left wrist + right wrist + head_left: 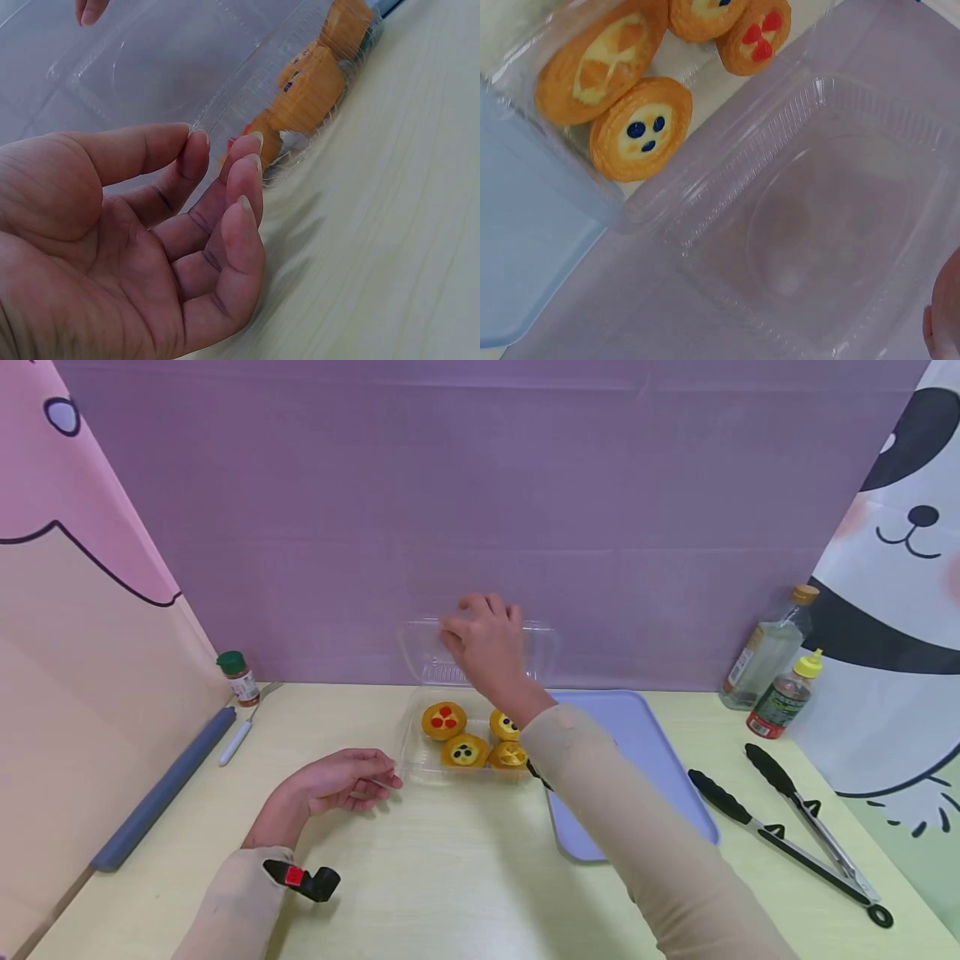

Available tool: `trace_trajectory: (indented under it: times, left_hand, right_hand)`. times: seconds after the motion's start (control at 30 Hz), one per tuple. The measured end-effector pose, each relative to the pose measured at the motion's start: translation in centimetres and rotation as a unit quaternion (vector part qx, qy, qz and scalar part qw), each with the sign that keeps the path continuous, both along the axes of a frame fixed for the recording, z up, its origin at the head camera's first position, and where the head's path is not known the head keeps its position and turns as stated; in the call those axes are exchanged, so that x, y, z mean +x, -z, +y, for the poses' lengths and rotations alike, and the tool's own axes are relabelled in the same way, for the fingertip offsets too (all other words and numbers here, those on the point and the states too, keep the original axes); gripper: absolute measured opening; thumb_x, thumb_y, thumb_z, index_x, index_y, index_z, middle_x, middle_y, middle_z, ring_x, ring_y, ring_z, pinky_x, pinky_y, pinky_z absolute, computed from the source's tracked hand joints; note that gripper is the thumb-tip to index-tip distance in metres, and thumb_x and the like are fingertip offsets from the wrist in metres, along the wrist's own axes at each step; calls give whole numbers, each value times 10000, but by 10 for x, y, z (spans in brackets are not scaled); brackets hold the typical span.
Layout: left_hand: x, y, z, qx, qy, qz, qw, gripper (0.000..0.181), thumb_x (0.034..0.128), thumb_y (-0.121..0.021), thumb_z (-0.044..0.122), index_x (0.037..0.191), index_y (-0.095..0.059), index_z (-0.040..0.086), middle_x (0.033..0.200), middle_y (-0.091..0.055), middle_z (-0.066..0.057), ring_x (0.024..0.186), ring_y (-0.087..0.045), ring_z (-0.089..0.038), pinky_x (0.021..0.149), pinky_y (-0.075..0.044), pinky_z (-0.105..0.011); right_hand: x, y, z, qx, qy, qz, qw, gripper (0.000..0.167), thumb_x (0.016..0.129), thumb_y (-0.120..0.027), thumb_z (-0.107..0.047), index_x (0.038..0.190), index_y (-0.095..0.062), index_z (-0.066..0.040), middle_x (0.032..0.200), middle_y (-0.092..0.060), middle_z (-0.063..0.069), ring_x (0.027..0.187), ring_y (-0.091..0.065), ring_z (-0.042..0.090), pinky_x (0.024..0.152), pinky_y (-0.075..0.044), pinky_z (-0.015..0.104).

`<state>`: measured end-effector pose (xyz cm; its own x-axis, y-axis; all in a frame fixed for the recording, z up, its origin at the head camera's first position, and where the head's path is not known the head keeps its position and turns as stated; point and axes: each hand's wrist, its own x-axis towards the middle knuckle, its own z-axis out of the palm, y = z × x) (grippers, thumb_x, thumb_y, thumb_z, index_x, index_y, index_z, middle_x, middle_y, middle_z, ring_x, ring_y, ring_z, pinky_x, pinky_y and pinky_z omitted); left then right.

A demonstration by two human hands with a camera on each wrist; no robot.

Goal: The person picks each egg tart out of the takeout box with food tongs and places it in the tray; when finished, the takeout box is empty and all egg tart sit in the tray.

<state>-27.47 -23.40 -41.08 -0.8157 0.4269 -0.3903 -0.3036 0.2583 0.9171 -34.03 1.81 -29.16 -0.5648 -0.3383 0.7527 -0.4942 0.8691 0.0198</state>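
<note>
A clear plastic container point(408, 760) holds several small tarts, among them a red-dotted one point(443, 721) point(755, 36) and one with dark dots point(464, 751) point(640, 131). Its clear lid point(540, 647) point(832, 225) stands raised behind it. My right hand point(491, 647) is over the lid's upper part, fingers loosely bent; whether they touch the lid I cannot tell. Only a sliver of that hand point(946, 311) shows in the right wrist view. Left of the container, my left hand point(341, 783) point(142, 240) hovers palm up, fingers loosely curved and holding nothing.
A lilac tray point(637, 743) lies right of the container. Farther right are black-handled tongs point(806, 860), a glass bottle point(767, 652) and a yellow-capped bottle point(782, 703). On the left are a green-lidded jar point(240, 678), a white-handled tool point(236, 743) and a long blue roll point(165, 789).
</note>
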Motion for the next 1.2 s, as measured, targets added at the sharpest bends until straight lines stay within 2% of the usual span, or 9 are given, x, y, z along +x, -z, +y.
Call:
trace_trajectory:
  times: [0.1, 0.17, 0.27, 0.4, 0.57, 0.87, 1.0, 1.2]
  left_hand:
    - [0, 0, -1, -5, 38, 27, 10000, 206, 1024, -571, 292, 1060, -603, 92, 1027, -723, 2, 835, -648, -120, 731, -550, -268]
    - [-1, -1, -2, -11, 47, 38, 10000, 206, 1025, -568, 292, 1068, -600, 93, 1032, -721, 2, 840, -649, -121, 736, -549, -273]
    - [-1, -2, -3, -36, 56, 50, 10000, 210, 1024, -567, 294, 1078, -592, 92, 1039, -719, 0, 839, -648, -121, 738, -548, -274]
    - [-1, -3, -3, -58, 74, 62, 9999, 223, 1023, -569, 300, 1084, -587, 86, 1044, -717, -6, 835, -649, -120, 743, -549, -278]
    - [-1, -3, -2, -48, 103, 100, 9999, 226, 1026, -565, 301, 1078, -598, 83, 1039, -714, -6, 833, -652, -118, 743, -549, -276]
    - [-1, -1, -2, -37, 111, 116, 9999, 246, 1023, -569, 296, 1084, -596, 59, 1021, -700, -16, 826, -649, -124, 743, -549, -274]
    - [-1, 0, -2, -56, 115, 141, 9998, 293, 1023, -571, 304, 1123, -577, 29, 1011, -686, -17, 834, -641, -135, 753, -548, -283]
    - [-1, 0, -2, -51, 163, 194, 9997, 273, 1024, -570, 311, 1100, -579, 49, 1007, -673, -20, 839, -636, -138, 767, -543, -290]
  right_hand:
    - [-3, -2, 8, -268, -128, 9, 9996, 205, 952, -683, -366, 1118, -769, -281, 1265, -635, 23, 1191, -526, 250, 914, -404, 462]
    - [-5, -2, 16, -430, -188, -54, 9989, 233, 954, -681, -367, 1149, -760, -267, 1271, -637, 30, 1200, -529, 258, 926, -403, 473]
    - [-6, 2, 32, -689, -218, -436, 9964, 268, 957, -676, -368, 1191, -742, -256, 1252, -643, 33, 1183, -530, 250, 934, -387, 485]
    - [-9, 15, 61, -1301, -202, -1128, 9849, 321, 953, -685, -354, 1240, -720, -214, 1250, -653, 44, 1178, -543, 256, 946, -383, 513]
    - [-17, 32, 95, -1861, -133, -1576, 9697, 356, 928, -719, -324, 1240, -718, -152, 1261, -667, 87, 1229, -558, 294, 1022, -397, 544]
    - [-21, 59, 127, -1946, 381, -2251, 9539, 418, 956, -667, -387, 1263, -695, -106, 1290, -637, 136, 1253, -518, 342, 1065, -348, 576]
    - [-22, 70, 134, -1767, 664, -2443, 9512, 412, 962, -653, -410, 1250, -705, -119, 1291, -635, 132, 1232, -511, 348, 1059, -336, 588]
    - [-24, 78, 139, -1626, 836, -2516, 9504, 401, 948, -669, -421, 1218, -722, -129, 1311, -635, 119, 1250, -496, 358, 1049, -322, 627]
